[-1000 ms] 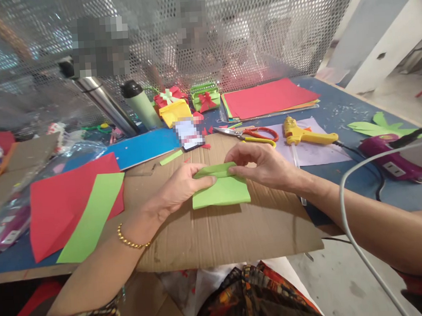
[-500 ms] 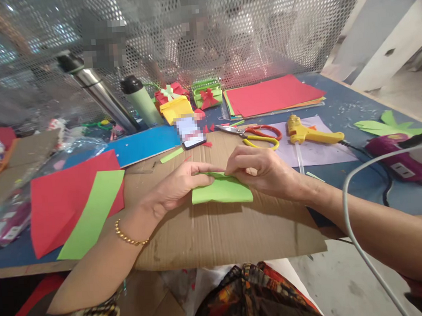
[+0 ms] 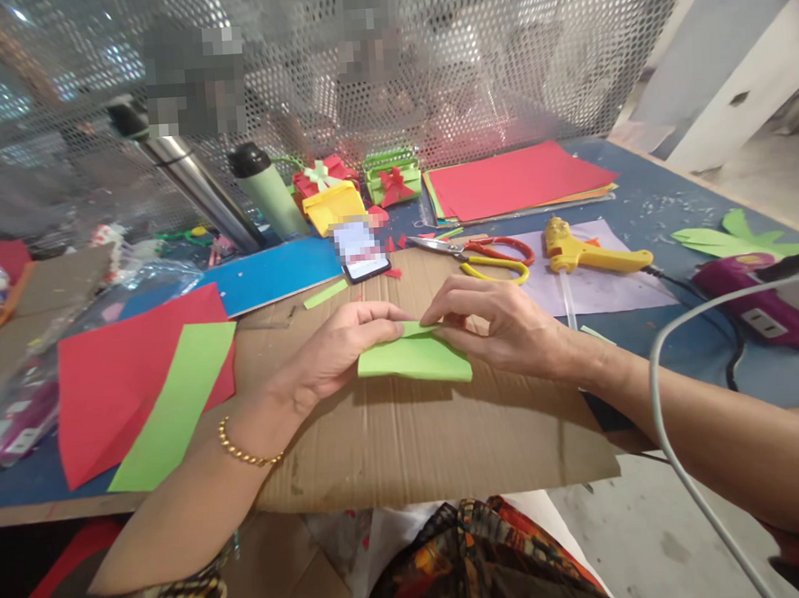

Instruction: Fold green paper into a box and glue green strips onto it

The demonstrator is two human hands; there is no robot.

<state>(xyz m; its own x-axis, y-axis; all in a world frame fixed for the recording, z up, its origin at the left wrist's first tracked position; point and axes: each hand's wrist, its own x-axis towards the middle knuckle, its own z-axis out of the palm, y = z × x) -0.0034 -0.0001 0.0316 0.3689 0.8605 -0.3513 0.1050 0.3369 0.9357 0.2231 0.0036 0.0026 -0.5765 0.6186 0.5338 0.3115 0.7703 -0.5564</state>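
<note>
Left hand and right hand both grip, between thumb and fingers, the far edge of a folded light-green paper piece, positioned over the flat brown cardboard sheet on the blue desk.

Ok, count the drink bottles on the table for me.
2: a silver thermos flask and, just right of it, a pale green bottle. Any others could be hidden from this view.

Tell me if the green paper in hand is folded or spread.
Folded: the green paper bends over at its near edge, and a narrow flap shows along the top, between the left hand and the right hand.
</note>
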